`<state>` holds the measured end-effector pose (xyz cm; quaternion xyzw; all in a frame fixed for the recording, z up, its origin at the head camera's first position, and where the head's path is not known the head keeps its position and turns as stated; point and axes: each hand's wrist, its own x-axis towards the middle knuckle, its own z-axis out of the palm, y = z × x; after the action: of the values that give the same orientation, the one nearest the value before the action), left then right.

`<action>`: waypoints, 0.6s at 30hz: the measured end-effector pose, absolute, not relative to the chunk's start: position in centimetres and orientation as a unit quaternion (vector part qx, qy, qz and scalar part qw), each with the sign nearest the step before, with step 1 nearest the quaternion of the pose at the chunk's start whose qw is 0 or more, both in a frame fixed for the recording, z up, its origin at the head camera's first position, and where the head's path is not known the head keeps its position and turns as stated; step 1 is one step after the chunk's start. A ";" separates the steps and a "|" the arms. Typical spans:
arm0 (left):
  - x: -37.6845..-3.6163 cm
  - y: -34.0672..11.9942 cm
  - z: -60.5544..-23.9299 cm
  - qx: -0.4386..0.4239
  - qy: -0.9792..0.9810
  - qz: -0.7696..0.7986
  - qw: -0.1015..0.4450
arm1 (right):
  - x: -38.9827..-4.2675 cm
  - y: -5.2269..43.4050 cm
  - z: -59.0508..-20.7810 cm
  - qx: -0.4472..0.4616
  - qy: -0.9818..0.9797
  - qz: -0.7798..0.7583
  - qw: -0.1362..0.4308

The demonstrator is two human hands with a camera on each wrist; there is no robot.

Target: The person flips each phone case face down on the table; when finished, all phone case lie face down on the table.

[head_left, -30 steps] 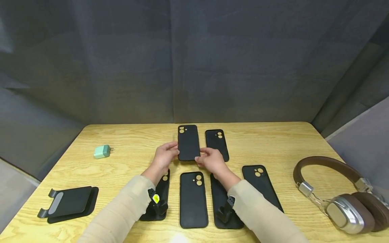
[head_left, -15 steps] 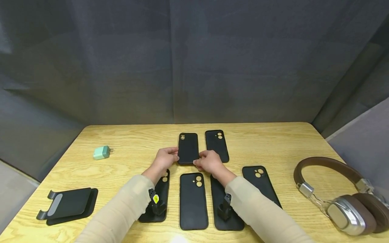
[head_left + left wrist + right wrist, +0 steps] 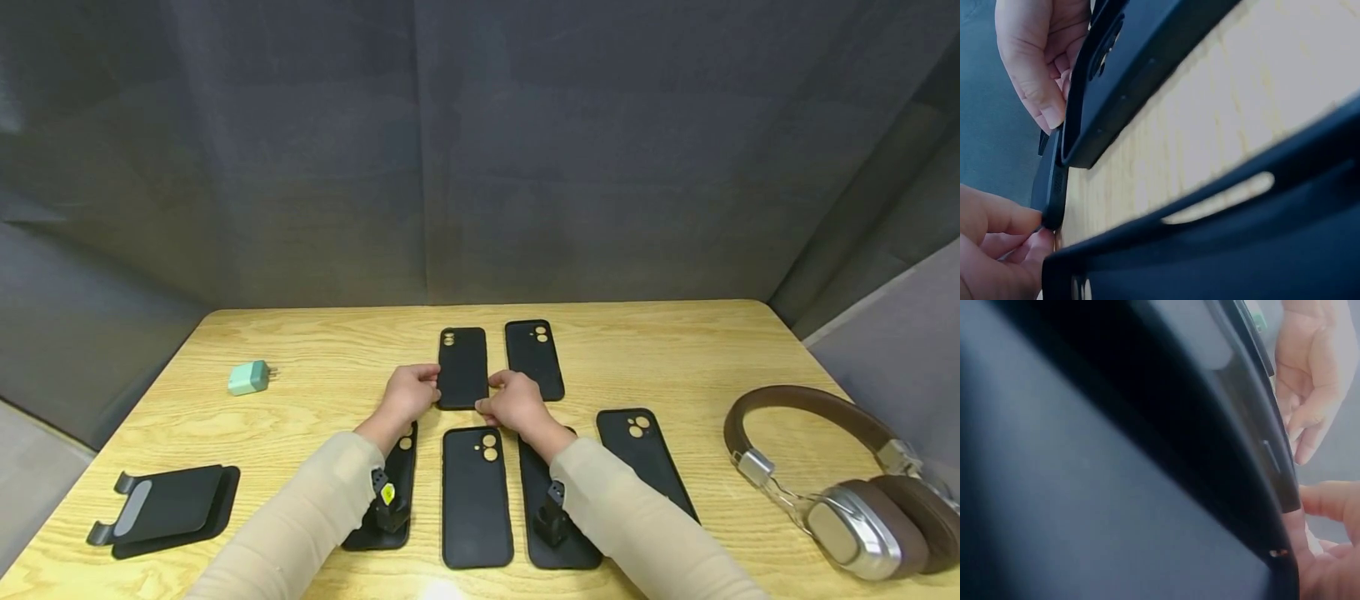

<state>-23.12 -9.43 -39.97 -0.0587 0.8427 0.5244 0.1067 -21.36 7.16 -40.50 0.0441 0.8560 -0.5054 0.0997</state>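
Wooden table — both hands pinch one black phone case by its near corners, left hand and right hand, just behind the front row case.

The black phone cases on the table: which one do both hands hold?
The back-row left case. The left hand and right hand grip its near corners; the other five lie untouched by fingers.
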 end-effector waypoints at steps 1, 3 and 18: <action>-23.1 -9.4 -39.9 -0.059 0.845 0.521 0.108 | -21.3 7.1 -40.4 0.046 0.855 -0.506 0.100; -23.1 -9.4 -39.8 -0.057 0.848 0.516 0.108 | -21.2 7.2 -40.2 0.051 0.857 -0.504 0.099; -22.9 -6.5 -38.6 0.004 0.801 0.598 0.033 | -21.3 10.1 -37.2 0.064 0.855 -0.512 0.042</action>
<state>-22.92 -6.45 -38.58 0.0045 0.8009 0.5979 0.0327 -21.27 10.06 -37.18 0.0641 0.8553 -0.5124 0.0420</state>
